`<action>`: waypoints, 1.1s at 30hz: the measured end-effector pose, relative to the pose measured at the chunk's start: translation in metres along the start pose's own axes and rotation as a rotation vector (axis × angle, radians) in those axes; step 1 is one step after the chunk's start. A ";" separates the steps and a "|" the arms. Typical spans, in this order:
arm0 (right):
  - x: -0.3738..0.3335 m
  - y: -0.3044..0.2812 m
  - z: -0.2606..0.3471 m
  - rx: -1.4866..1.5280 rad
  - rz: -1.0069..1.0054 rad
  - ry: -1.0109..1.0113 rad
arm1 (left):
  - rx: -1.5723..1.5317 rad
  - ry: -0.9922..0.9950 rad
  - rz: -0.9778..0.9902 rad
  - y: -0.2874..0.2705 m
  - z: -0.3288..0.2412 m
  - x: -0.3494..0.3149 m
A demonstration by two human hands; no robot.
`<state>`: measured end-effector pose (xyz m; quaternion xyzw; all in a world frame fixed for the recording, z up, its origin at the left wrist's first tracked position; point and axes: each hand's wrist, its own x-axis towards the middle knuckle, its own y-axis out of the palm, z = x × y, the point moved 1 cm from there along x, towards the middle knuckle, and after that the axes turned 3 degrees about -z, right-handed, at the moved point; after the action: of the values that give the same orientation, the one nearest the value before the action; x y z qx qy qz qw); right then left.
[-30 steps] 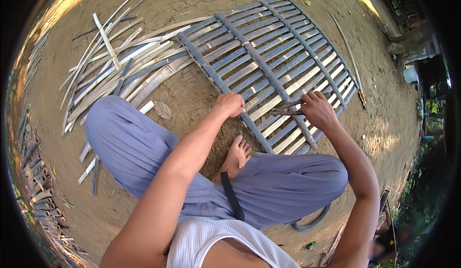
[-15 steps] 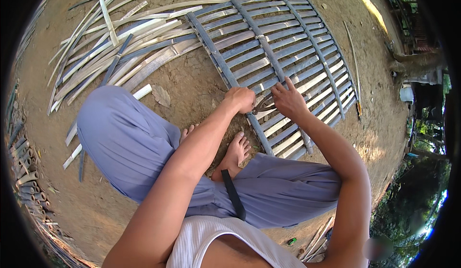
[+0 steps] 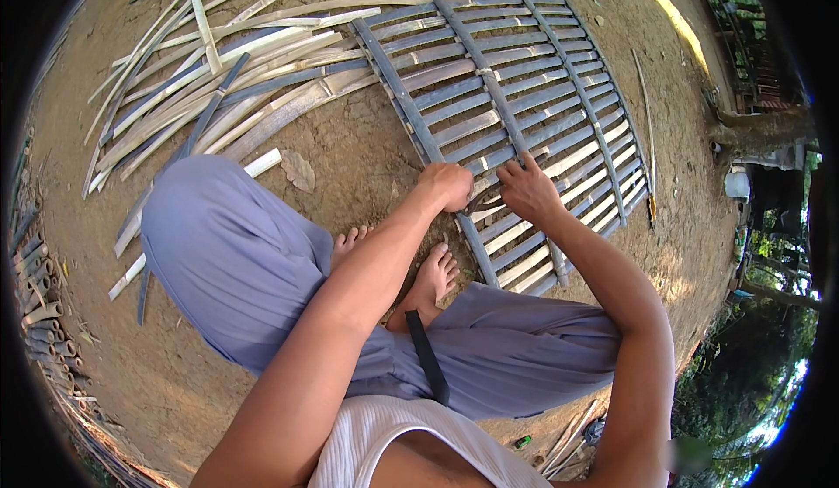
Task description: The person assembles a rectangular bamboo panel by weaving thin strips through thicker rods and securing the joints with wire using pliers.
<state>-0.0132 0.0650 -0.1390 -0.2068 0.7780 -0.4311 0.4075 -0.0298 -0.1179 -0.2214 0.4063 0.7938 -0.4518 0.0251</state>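
Note:
A lattice panel of split bamboo slats (image 3: 511,93) lies on the ground in front of me, its slats crossed by several darker bars. My left hand (image 3: 447,186) is closed at the panel's near-left bar; its fingers hide what they grip. My right hand (image 3: 530,193) is closed, with the index finger stretched over a slat by the middle bar. Between the hands shows a dark two-armed metal tool like pincers (image 3: 482,205). Its arms run toward my right hand, and its other end sits beside my left fist, partly hidden.
Loose bamboo strips (image 3: 253,67) are heaped left of the panel, some overlapping its edge. My bare feet (image 3: 432,276) rest on the dirt close to its near corner. Cut bamboo poles (image 3: 42,300) are stacked at the far left. A thin stick (image 3: 645,112) lies beyond the panel's right side.
The view has shifted slightly, so the panel and strips sit a little differently. Both hands stay at the same spot on the panel, with the tool between them at a slightly different angle.

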 end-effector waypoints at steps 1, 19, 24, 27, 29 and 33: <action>0.000 0.001 0.000 0.013 -0.002 0.010 | 0.003 0.000 -0.006 0.001 0.001 0.001; -0.002 0.027 -0.002 0.205 0.180 0.235 | 0.062 0.027 -0.028 -0.006 -0.019 -0.006; -0.003 0.026 -0.006 0.284 0.307 0.251 | 0.099 0.057 -0.075 -0.002 -0.025 -0.005; -0.007 0.014 -0.006 0.346 0.376 0.301 | 0.149 0.097 -0.102 0.005 -0.026 -0.005; -0.004 0.021 -0.010 0.365 0.400 0.324 | 0.164 0.088 -0.119 0.010 -0.020 -0.001; -0.003 0.010 -0.015 0.386 0.469 0.300 | 0.155 0.087 -0.181 0.012 -0.017 -0.007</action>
<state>-0.0228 0.0803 -0.1418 0.1244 0.7597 -0.4907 0.4082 -0.0117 -0.1072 -0.2168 0.3530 0.7904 -0.4940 -0.0816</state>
